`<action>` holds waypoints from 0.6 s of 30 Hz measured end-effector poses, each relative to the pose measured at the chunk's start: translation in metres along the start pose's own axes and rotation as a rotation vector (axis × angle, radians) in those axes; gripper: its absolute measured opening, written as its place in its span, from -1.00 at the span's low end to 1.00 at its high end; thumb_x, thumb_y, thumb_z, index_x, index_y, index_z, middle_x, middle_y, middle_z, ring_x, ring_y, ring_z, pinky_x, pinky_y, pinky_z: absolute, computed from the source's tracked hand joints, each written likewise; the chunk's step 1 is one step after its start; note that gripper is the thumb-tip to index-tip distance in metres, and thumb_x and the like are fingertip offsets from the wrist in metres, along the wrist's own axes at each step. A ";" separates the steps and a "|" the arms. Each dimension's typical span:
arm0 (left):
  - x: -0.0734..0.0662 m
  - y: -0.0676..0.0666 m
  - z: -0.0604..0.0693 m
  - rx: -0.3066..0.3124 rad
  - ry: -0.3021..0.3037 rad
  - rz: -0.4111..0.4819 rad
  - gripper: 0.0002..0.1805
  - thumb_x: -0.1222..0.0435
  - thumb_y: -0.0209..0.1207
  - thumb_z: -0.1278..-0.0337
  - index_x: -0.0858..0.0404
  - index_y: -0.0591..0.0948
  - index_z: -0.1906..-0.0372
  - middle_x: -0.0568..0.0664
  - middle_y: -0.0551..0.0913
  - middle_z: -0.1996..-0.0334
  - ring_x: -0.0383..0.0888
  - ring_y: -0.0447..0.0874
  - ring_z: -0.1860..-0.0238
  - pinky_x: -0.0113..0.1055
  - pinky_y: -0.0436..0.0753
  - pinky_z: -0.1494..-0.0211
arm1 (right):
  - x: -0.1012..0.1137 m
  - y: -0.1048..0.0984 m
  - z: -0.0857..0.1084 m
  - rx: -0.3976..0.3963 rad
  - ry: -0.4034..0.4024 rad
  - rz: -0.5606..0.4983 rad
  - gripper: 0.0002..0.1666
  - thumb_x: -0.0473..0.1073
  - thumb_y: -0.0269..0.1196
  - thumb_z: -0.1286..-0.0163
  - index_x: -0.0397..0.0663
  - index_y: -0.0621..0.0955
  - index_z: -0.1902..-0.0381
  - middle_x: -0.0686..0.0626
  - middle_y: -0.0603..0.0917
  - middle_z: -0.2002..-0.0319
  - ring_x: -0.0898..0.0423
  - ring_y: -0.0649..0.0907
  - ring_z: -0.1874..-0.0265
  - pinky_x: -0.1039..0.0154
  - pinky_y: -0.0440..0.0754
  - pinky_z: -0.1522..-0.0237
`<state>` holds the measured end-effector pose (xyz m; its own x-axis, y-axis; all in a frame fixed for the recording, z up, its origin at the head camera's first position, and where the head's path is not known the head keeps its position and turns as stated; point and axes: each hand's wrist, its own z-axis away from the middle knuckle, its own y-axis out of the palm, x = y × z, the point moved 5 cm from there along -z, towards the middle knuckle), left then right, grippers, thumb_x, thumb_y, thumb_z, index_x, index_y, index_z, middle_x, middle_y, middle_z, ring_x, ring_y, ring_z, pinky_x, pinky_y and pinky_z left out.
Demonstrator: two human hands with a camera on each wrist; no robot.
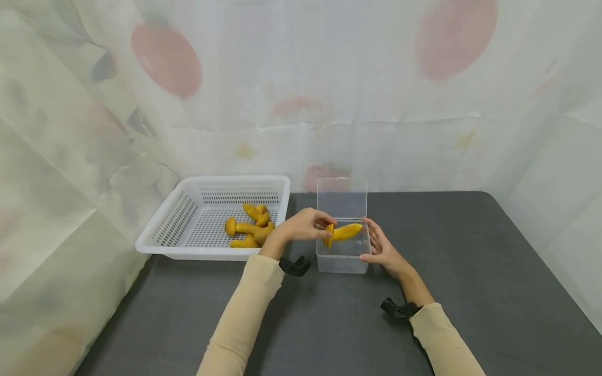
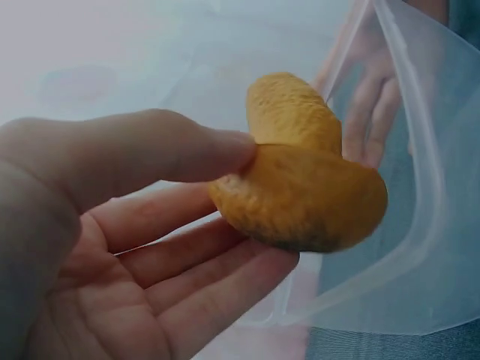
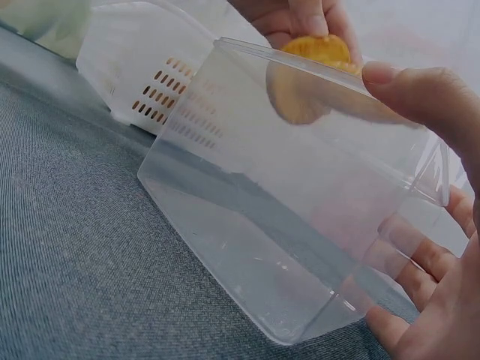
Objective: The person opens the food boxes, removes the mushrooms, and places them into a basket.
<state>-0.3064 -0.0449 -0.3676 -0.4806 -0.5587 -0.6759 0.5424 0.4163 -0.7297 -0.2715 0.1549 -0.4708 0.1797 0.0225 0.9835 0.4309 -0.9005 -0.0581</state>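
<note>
A yellow mushroom (image 1: 346,232) lies sideways over the mouth of a clear plastic box (image 1: 343,265), its stem pointing right. My left hand (image 1: 305,224) pinches it by the cap between thumb and fingers. In the left wrist view the mushroom's cap (image 2: 307,199) shows a dark patch on its lower edge. My right hand (image 1: 383,250) grips the box's right side, with the thumb on the front rim and the fingers along the side wall. The box's hinged lid (image 1: 342,197) stands raised at the back. Through the wall in the right wrist view, the box's floor looks bare.
Left of the box, a white perforated basket (image 1: 162,249) holds several more yellow mushrooms (image 1: 246,227) toward its right side. Both stand on a dark grey table (image 1: 451,250). A patterned curtain (image 1: 376,99) hangs behind and at the sides.
</note>
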 end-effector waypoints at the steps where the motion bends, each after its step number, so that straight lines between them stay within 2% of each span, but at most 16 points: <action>1: 0.000 -0.001 0.002 -0.012 0.007 0.016 -0.59 0.27 0.19 -0.27 0.32 0.56 -0.18 0.13 0.66 -0.11 0.01 0.64 -0.14 -0.27 0.66 -0.22 | 0.000 0.000 0.000 -0.001 0.000 0.005 0.15 -0.38 0.26 -0.25 0.04 -0.21 -0.55 -0.27 -0.33 -0.55 -0.37 -0.35 -0.51 -0.53 -0.26 -0.37; 9: 0.004 -0.009 0.017 -0.089 0.022 0.143 -0.56 0.26 0.19 -0.27 0.32 0.54 -0.21 0.17 0.64 -0.13 0.03 0.63 -0.14 -0.25 0.65 -0.23 | 0.001 -0.001 0.001 0.008 -0.043 0.008 0.17 -0.30 0.32 -0.24 0.02 -0.19 -0.55 -0.35 -0.09 -0.53 -0.33 -0.24 -0.53 -0.48 -0.17 -0.42; 14: 0.005 -0.015 0.026 -0.113 0.017 0.186 -0.56 0.26 0.19 -0.27 0.32 0.54 -0.21 0.18 0.64 -0.14 0.03 0.63 -0.14 -0.21 0.64 -0.25 | 0.002 -0.001 0.001 0.019 -0.066 0.008 0.19 -0.25 0.35 -0.23 0.01 -0.19 -0.55 -0.36 -0.06 -0.52 -0.32 -0.21 -0.53 -0.47 -0.13 -0.42; 18: 0.009 -0.019 0.035 -0.127 -0.017 0.204 -0.55 0.23 0.19 -0.27 0.32 0.53 -0.21 0.17 0.65 -0.13 0.02 0.64 -0.13 -0.19 0.66 -0.21 | 0.002 -0.001 0.001 0.026 -0.076 0.005 0.21 -0.24 0.35 -0.23 -0.05 -0.21 -0.54 -0.40 -0.07 -0.51 -0.34 -0.22 -0.53 -0.49 -0.13 -0.40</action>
<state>-0.2971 -0.0828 -0.3559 -0.3577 -0.4648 -0.8099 0.5358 0.6082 -0.5857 -0.2709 0.1567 -0.4689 0.2480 0.0514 0.9674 0.4525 -0.8891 -0.0687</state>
